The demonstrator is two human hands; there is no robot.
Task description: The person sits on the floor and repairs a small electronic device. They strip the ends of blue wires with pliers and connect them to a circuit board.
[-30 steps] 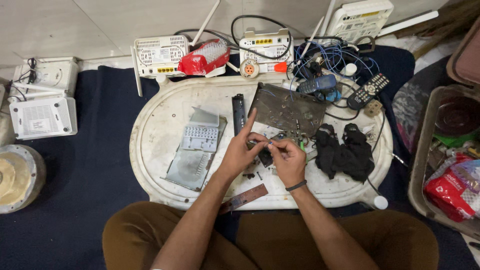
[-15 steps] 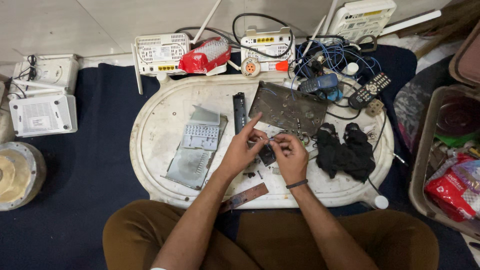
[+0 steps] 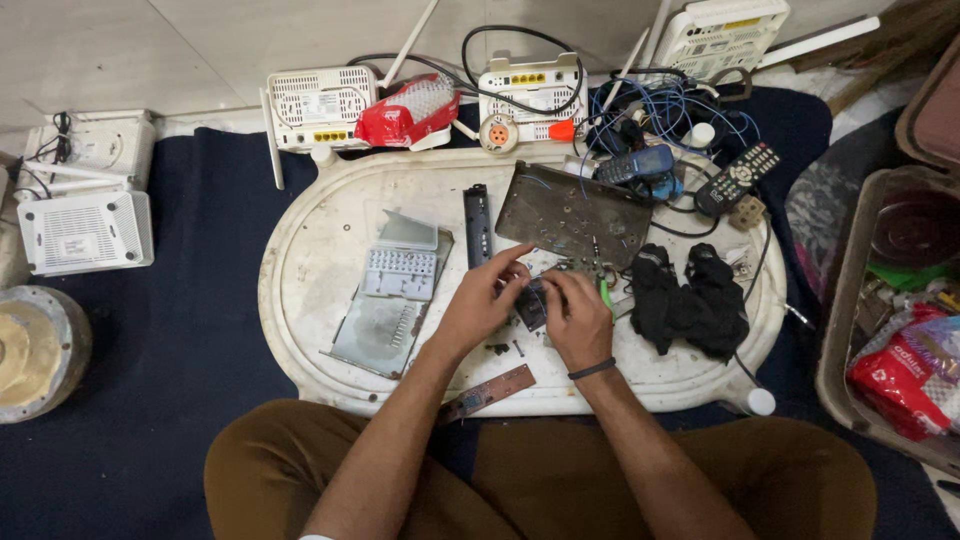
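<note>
We see the white oval tray point(image 3: 300, 300) serving as the work surface on the dark rug, with the large dark circuit board point(image 3: 570, 210) and grey metal plates point(image 3: 385, 310) laid flat within reach. Over its middle, left hand point(image 3: 480, 305) and right hand point(image 3: 575, 320) both pinch a small dark component point(image 3: 530, 305) between closed fingertips, steadying it from either side. Against the earlier frames, the hands sit in nearly the same place, the left fingers slightly more curled.
</note>
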